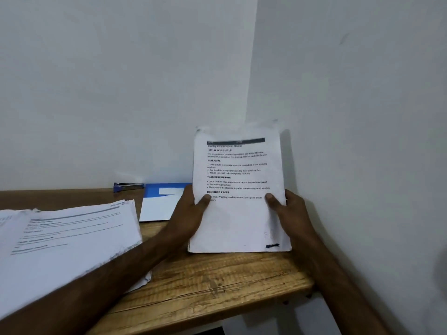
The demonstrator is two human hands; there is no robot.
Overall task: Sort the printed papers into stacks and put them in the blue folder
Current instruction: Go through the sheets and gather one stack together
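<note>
Hands, left and right, grip upright papers on the table; folder at ten o'clock.

— What do the hands hold?
— The left hand and right hand grip a stack of papers, standing up on the table.
— And far back?
— The blue folder, left of it.

Paper stack upright on the surface, between left hand and right hand. Bigger paper pile flat at left. Folder behind, by the wall; stapler left of it.
</note>
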